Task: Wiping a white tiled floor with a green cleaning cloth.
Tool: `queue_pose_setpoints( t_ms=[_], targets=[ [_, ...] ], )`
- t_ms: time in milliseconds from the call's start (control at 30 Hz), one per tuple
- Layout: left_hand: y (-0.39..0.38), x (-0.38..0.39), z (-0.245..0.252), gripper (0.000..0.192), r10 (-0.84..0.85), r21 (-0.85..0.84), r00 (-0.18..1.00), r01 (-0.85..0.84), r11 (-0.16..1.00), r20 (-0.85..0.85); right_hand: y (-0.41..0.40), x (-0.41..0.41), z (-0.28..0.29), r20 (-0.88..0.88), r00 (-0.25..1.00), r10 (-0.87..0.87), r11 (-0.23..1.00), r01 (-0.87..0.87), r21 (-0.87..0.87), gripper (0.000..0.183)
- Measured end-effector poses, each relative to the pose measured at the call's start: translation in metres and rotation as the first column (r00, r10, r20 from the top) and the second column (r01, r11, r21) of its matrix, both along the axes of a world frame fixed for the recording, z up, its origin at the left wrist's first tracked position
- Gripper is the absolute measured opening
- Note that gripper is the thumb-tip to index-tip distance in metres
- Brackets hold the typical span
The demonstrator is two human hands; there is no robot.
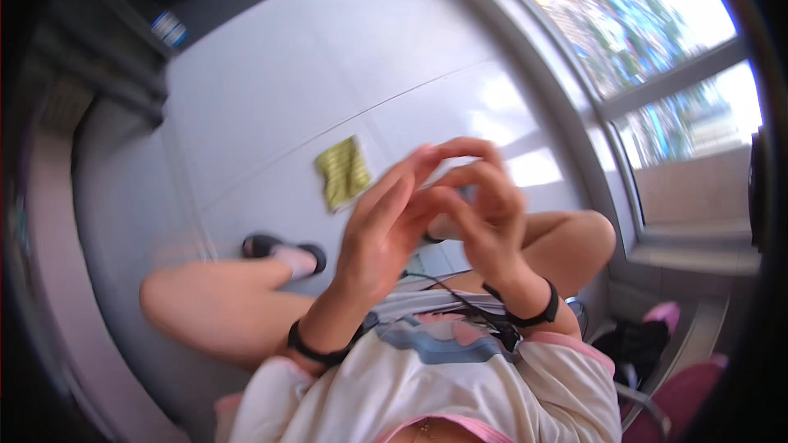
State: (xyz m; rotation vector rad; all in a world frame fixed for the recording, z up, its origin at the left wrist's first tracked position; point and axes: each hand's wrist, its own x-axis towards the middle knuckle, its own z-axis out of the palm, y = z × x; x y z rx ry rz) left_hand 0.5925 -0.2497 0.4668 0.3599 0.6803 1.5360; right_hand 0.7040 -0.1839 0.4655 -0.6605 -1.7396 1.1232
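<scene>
My left hand is raised before my chest, with its fingers stretched upward and slightly blurred. Facing it, my right hand has its fingers bent and spread, with their tips at the left hand's fingers. Nothing shows held in either hand. A black band circles the left wrist, and a similar black band is around the right. Beyond the left hand, a crumpled yellow-green striped cloth or packet lies on the tiled floor.
My bent knees spread to both sides, and a dark slipper is on one foot. A black cable crosses my lap. A framed window stands at right, above a dark bag. Dark furniture is at upper left.
</scene>
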Motion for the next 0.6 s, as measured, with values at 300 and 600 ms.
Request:
queue_pose_setpoints(
  t_ms=[300, 600],
  targets=[
    [0.003, 0.002, -0.017, 0.009, 0.473, 0.419, 0.564, -0.234, 0.877, -0.677, -0.005, 0.008, -0.002, -0.431, 0.893, 0.133, 0.572, -0.424, -0.702, 0.012],
    [0.005, 0.004, -0.017, 0.009, 0.412, 0.420, 0.577, -0.128, 0.898, -0.705, -0.014, 0.014, -0.008, -0.474, 0.880, 0.031, 0.447, -0.436, -0.781, 0.019]
  ],
)
